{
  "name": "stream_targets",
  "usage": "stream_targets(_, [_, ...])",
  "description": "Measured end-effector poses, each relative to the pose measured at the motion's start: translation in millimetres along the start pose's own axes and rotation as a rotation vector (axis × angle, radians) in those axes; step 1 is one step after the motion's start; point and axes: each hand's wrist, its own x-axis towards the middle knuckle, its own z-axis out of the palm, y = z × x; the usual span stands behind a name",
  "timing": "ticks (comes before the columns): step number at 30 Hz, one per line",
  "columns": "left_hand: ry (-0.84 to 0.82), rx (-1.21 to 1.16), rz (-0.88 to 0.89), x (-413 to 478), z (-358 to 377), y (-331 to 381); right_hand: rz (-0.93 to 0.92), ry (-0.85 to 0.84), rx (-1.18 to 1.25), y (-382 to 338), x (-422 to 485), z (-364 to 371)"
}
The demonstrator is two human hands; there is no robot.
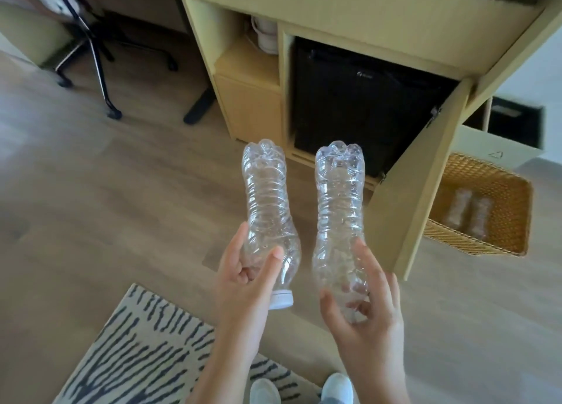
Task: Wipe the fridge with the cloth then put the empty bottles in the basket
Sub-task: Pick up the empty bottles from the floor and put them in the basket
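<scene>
My left hand point(246, 285) grips a clear empty plastic bottle point(267, 196) near its white-capped neck, its base pointing away from me. My right hand point(365, 309) holds a second clear empty bottle point(339, 203) the same way, beside the first. Both bottles hang over the wooden floor in front of the black mini fridge point(365, 105), which sits shut inside a pale wooden cabinet. A wicker basket point(514, 190) stands on the floor to the right and holds two more clear bottles point(468, 212). No cloth is in view.
The cabinet door point(422, 175) stands open between my hands and the basket. A kettle point(266, 35) sits on a cabinet shelf. An office chair base point(94, 53) stands at the back left. A striped rug point(146, 352) lies under my feet.
</scene>
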Motion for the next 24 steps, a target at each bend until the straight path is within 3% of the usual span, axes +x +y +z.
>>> stream_targets(17, [-0.153, 0.115, 0.062, -65.0, -29.8, 119.1, -0.024, 0.013, -0.044, -107.3, -13.8, -84.2])
stream_targets(24, [-0.278, 0.14, 0.067, -92.6, -26.1, 145.6, -0.013, 0.119, -0.06, -123.2, -27.0, -121.5])
